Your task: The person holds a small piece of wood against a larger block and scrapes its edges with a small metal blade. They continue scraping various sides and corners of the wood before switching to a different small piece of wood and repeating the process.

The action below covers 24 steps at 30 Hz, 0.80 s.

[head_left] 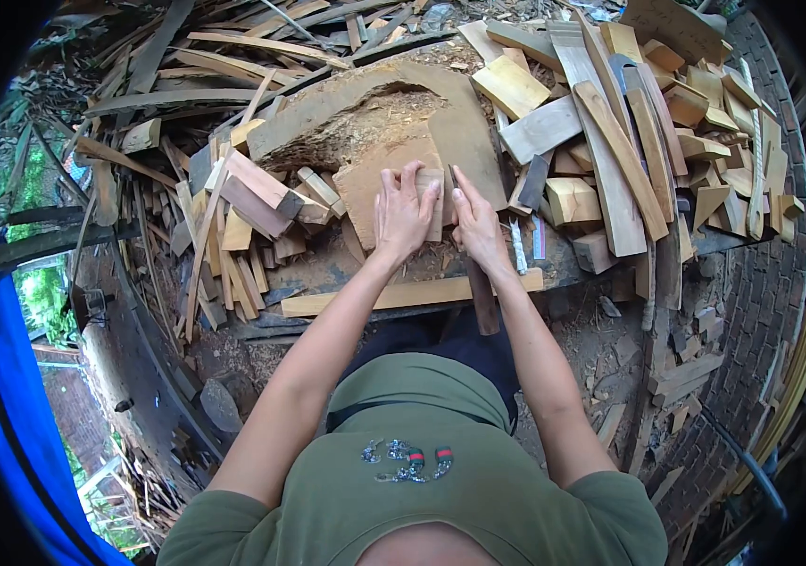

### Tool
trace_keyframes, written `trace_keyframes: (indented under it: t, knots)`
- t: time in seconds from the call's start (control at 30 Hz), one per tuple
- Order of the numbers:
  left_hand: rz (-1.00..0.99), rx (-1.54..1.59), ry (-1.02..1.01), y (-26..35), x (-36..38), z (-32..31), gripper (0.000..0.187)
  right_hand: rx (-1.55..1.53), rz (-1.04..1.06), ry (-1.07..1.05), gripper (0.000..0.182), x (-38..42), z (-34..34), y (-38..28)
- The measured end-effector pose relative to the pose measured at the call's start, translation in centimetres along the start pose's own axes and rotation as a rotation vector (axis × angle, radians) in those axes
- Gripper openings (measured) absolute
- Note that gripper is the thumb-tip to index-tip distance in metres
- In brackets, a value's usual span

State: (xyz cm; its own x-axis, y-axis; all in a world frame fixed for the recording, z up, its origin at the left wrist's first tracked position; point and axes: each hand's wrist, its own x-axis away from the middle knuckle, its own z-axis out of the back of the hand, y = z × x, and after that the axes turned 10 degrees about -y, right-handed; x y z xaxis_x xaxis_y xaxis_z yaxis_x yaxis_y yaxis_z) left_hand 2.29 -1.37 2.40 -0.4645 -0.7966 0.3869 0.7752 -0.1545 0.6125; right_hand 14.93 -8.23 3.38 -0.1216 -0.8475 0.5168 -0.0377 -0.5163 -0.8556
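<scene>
My left hand (404, 213) is on a small pale wood block (433, 179), its fingers bent over the block's left side and top. The block rests against a big wooden slab (469, 141) with a rough hollow. Just to the right, my right hand (478, 223) is closed round a long-handled knife. Its dark wooden handle (483, 307) runs back under my right wrist toward my body. A thin dark edge, seemingly the blade, shows beside the block; most of the blade is hidden or edge-on.
A long pale wooden strip (403, 294) lies along the bench's near edge. Cut blocks (257, 193) are piled at left, boards (601, 141) and more blocks at right. A white tube-like item (518, 247) lies by my right hand. A blue sheet (16, 406) hangs far left.
</scene>
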Motion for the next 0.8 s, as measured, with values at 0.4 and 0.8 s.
trace_keyframes:
  t: [0.4, 0.8]
  knots:
    - [-0.191, -0.045, 0.352, -1.6, -1.6, -2.8, 0.026, 0.21, 0.279, 0.165, 0.042, -1.2, -1.5, 2.5]
    - [-0.198, -0.054, 0.38, -1.4, -1.8, -2.3, 0.026, 0.33, 0.215, 0.141, 0.042, -2.1, -1.1, 0.1]
